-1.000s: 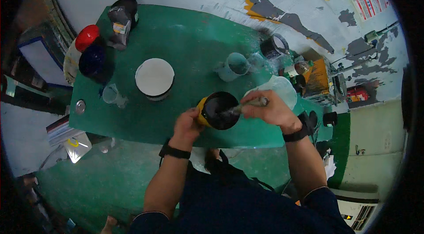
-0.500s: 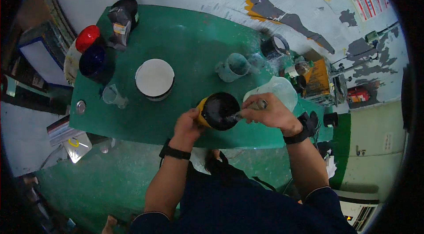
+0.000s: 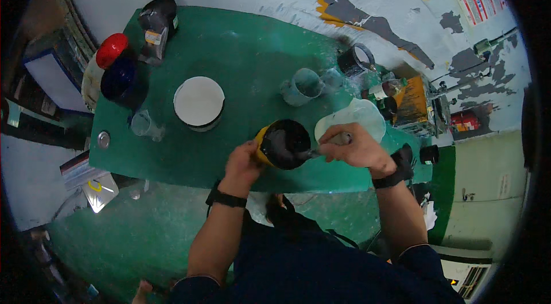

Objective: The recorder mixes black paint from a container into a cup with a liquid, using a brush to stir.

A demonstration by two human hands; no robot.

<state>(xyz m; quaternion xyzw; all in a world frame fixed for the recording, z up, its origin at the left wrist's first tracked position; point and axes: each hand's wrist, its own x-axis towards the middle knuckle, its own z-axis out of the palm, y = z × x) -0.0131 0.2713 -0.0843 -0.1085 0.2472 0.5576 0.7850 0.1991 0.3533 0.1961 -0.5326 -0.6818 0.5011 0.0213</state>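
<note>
My left hand (image 3: 244, 160) grips the left side of a round yellow-and-black pot (image 3: 264, 154). The pot is tipped so its dark inside shows, with a glossy dark material in it. My right hand (image 3: 357, 146) is closed around the greyish handle of a spatula (image 3: 314, 154), whose thin end reaches the pot's right rim. How much of its tip lies inside is hard to make out against the dark. Just beyond my right hand stands a translucent whitish tub (image 3: 367, 117), partly covered by that hand.
A white-topped round tub (image 3: 199, 101) and a clear plastic cup (image 3: 144, 125) stand left on the green table (image 3: 241, 46). Dark blue (image 3: 120, 80) and red (image 3: 112, 50) containers sit at the left edge. Cloudy measuring jugs (image 3: 303, 87) and a dark mug (image 3: 356, 60) are at the back right.
My right hand has shifted slightly right with the spatula, whose end now lies more at the pot's rim. My left hand and the pot have hardly moved.
</note>
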